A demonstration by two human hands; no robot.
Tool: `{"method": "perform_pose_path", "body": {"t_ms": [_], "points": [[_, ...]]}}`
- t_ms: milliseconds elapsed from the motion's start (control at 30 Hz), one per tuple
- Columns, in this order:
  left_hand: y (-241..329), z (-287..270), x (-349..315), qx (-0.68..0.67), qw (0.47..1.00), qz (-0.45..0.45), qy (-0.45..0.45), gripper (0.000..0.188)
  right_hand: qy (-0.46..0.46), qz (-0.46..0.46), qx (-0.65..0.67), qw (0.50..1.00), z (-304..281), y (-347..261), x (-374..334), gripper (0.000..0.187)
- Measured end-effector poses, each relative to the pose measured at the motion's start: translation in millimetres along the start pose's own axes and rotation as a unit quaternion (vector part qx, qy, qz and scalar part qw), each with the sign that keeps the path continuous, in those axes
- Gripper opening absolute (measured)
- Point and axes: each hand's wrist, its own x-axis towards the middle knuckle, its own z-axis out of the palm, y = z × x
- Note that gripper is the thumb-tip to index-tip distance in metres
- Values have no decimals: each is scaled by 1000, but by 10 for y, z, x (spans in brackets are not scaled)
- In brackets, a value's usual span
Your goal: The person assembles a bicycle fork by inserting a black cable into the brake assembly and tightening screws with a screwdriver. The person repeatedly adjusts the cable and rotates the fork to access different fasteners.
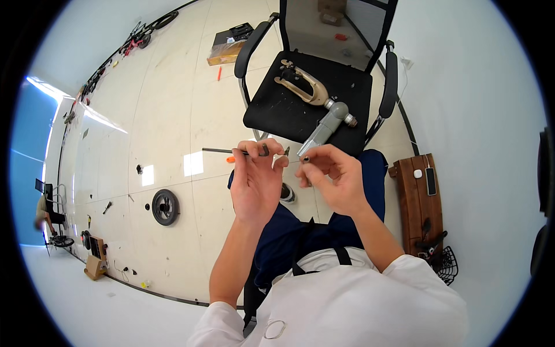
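Observation:
My left hand (257, 184) is raised palm up, with a dark L-shaped hex key (215, 150) held across its fingers. The key's long arm sticks out to the left and its bent end shows by the fingers. A small dark pointed piece (287, 151) shows at that hand's fingertips; its kind is unclear. Close on the right, my right hand (341, 180) pinches a small dark round part (306, 159), maybe a bolt. Beyond both hands, a tan fork (315, 92) joined to a grey metal tube (326, 128) lies on the black office chair's seat (269, 113).
A small wheel (166, 207) lies on the tiled floor at left. A brown wooden box (417, 214) at right bears a phone (430, 181) and a white case. An orange carton (225, 53) lies left of the chair. Bike parts line the far left wall.

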Motion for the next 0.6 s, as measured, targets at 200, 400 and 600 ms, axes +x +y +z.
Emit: {"method": "perform_pose_path", "body": {"t_ms": [200,400,600], "points": [[95,53,-64,186,981,36,30,26,11,-102,-145,984,140,-85,25,17],[53,-50,-190,299,951,77,16,23,-41,-160,-249,954,61,-289,90,25],[69,-69,-210,445,887,123,-5,20,-71,-176,-310,931,88,-263,90,28]]}}
